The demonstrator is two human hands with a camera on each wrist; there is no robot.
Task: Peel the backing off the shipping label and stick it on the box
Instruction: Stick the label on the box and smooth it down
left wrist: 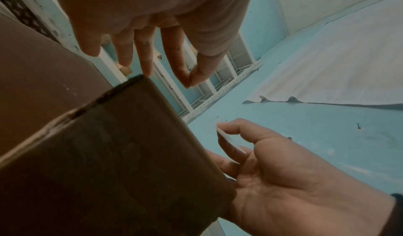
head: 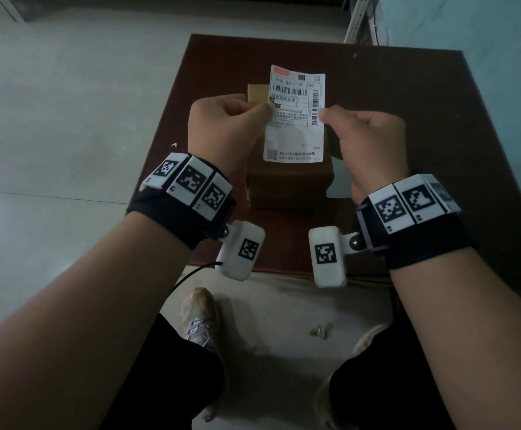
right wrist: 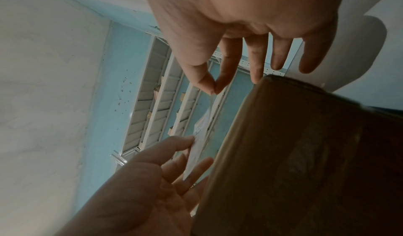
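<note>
I hold a white shipping label (head: 295, 131) with barcodes flat above the brown cardboard box (head: 290, 181), printed side up. My left hand (head: 267, 111) pinches its left edge between thumb and forefinger. On the opposite edge my right hand (head: 322, 114) pinches the same way. In the right wrist view the label (right wrist: 199, 136) shows edge-on, stretched from my right hand (right wrist: 214, 90) down to the left one, beside the box (right wrist: 305, 153). From the left wrist, my left hand (left wrist: 189, 83) pinches above the box (left wrist: 109, 162). Whether backing is on the label cannot be told.
The box stands on a dark brown table (head: 408, 119). A white sheet (head: 340, 184) lies right of the box, partly hidden by my right hand. Metal shelving (head: 361, 20) stands behind the table against a blue wall. My feet are on the pale floor below the table's near edge.
</note>
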